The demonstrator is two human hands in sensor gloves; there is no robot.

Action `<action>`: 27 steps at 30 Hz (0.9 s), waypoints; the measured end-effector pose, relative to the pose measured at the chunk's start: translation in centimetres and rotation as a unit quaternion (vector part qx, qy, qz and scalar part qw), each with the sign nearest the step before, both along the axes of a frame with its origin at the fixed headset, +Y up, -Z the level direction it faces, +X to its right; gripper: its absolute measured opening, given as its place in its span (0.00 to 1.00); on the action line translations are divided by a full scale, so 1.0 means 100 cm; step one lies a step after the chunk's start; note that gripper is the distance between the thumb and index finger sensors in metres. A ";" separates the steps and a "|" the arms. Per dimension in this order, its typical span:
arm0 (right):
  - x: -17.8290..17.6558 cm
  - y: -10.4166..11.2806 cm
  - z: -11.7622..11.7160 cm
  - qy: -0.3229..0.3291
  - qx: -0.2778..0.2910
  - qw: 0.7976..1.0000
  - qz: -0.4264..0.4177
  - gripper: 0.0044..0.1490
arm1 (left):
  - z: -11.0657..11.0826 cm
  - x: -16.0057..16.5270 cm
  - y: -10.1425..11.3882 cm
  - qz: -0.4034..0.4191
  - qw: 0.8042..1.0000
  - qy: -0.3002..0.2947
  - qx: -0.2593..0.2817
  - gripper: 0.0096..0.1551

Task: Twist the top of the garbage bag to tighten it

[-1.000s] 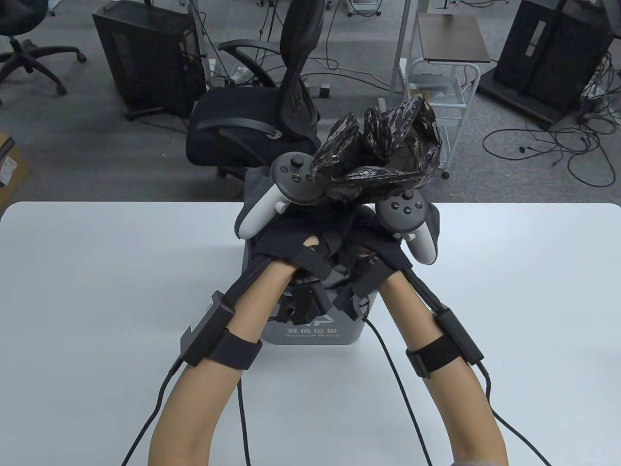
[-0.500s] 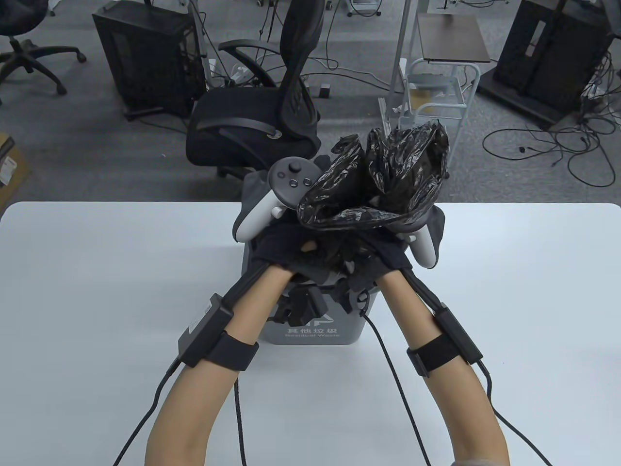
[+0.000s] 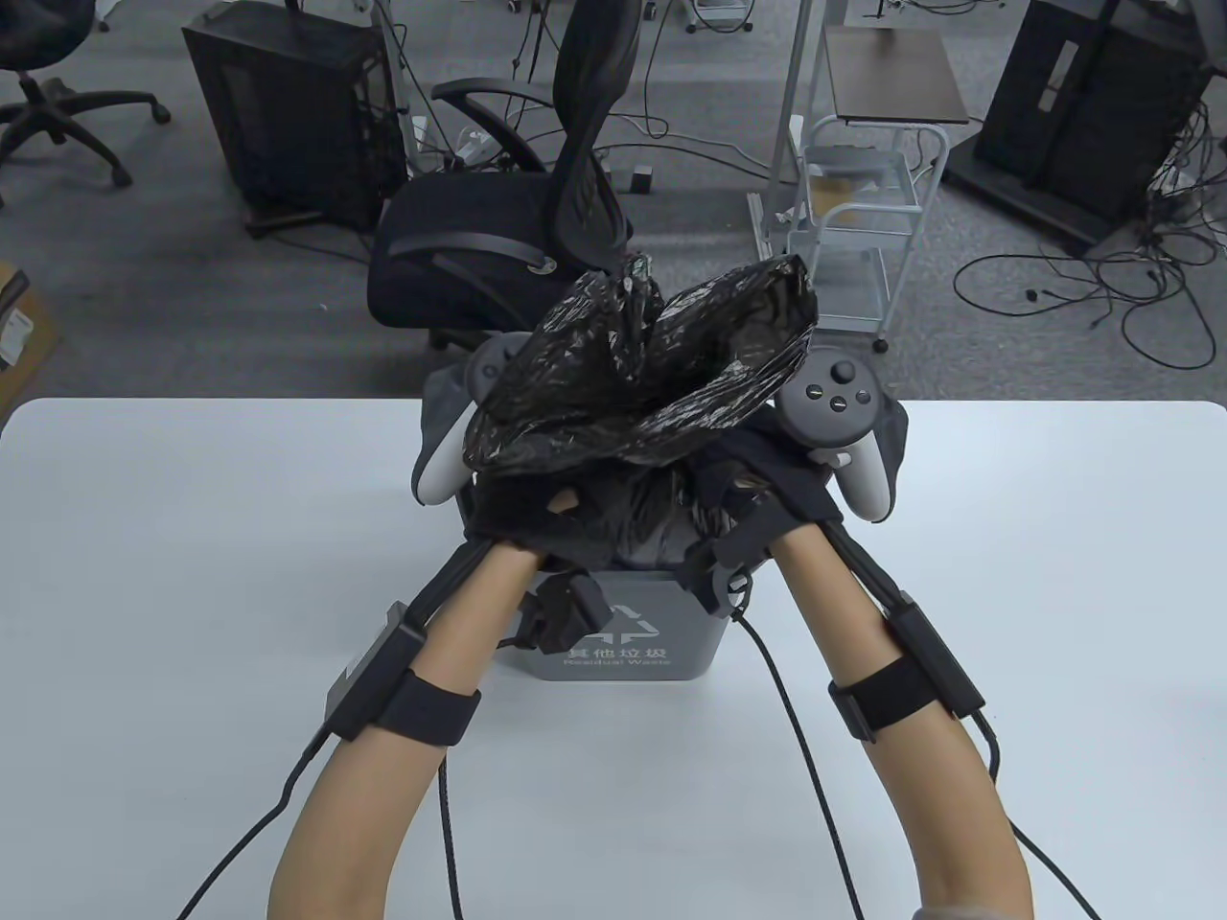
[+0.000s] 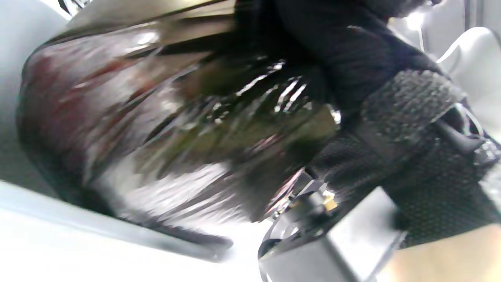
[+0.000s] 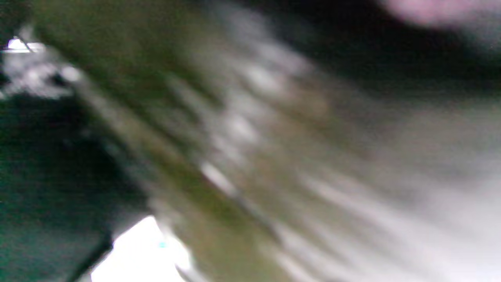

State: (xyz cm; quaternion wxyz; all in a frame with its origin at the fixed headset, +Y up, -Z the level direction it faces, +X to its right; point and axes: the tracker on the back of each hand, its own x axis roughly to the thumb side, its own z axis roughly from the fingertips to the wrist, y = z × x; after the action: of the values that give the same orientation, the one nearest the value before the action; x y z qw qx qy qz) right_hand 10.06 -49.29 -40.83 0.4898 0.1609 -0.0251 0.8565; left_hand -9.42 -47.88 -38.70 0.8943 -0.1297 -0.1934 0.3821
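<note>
A black garbage bag (image 3: 642, 374) sits in a grey bin (image 3: 623, 647) at the table's far middle. Its gathered top flares up and leans left, over my left tracker. Both gloved hands meet at the bag's neck just above the bin. My left hand (image 3: 532, 508) grips the neck from the left. My right hand (image 3: 767, 479) holds it from the right, its fingers hidden under the plastic. In the left wrist view the stretched shiny bag (image 4: 156, 129) runs up into black gloved fingers (image 4: 332, 43). The right wrist view is blurred and filled with bag plastic (image 5: 250, 137).
The bin stands on a white table (image 3: 192, 575) close to its far edge. Glove cables trail from both forearms toward the near edge. A black office chair (image 3: 498, 240) and a white cart (image 3: 853, 211) stand on the floor beyond the table.
The bag's flared top has swung from right to left, uncovering the right tracker and covering the left one. Both hands have turned at the neck and moved slightly apart.
</note>
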 end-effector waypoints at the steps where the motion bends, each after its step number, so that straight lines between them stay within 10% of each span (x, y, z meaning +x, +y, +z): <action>1: 0.001 0.002 0.001 0.001 -0.001 1.000 0.000 0.23 | -0.001 -0.002 -0.004 0.010 1.000 -0.006 -0.007 0.71; 27: -0.001 0.025 0.001 0.016 -0.002 0.999 0.050 0.27 | -0.004 -0.010 -0.037 0.035 0.999 -0.017 0.005 0.75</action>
State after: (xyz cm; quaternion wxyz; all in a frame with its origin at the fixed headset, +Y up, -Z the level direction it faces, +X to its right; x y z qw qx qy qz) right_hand 9.97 -46.78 -40.76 0.4472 0.1748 -0.0078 0.8771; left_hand -10.44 -51.58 -39.10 0.8774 -0.1252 -0.2152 0.4101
